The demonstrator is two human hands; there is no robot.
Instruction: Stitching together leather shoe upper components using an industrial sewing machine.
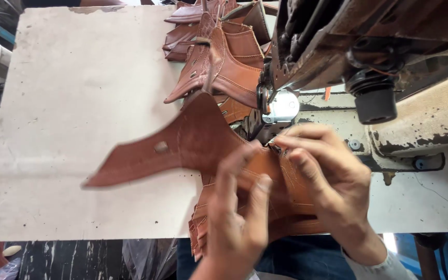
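Leather piece (pixel 182 148), brown, winged shape, sits at the table's near edge just in front of the sewing machine (pixel 390 57), close under the needle area (pixel 273 111), so probably being lined up for feed. Left hand (pixel 237 218) grips its lower part, fingers curled over the top to pin it flat. Right hand (pixel 322 176) pinches the edge nearest the presser foot, fingertips closed on the seam. Stitched pieces (pixel 219 57) hang in a chain behind the needle, on the pale table (pixel 79 103)

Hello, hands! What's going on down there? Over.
Left hand and right hand both pinching brown leather piece. Sewing machine just behind. More leather pieces stacked beyond.
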